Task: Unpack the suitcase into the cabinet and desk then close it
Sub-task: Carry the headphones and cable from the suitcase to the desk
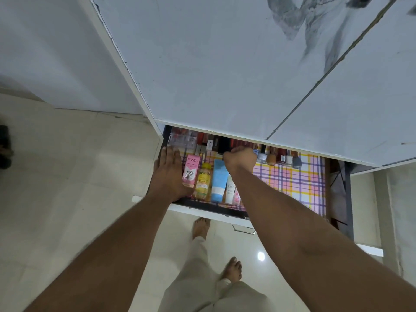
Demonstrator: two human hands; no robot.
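Note:
An open desk drawer lined with checked paper holds cosmetics. My left hand lies flat with straight fingers at the drawer's left side, beside a pink Pond's box. Next to that lie a yellow bottle, a blue tube and a white tube. My right hand is curled at the back of the drawer, over a row of dark items; what it grips is hidden. A row of nail polish bottles stands to its right. The suitcase is out of view.
The white marble-patterned desk top overhangs the drawer's back. A clear plastic organiser sits in the back left corner. My bare feet stand on the glossy tiled floor below the drawer. A dark object lies at the far left.

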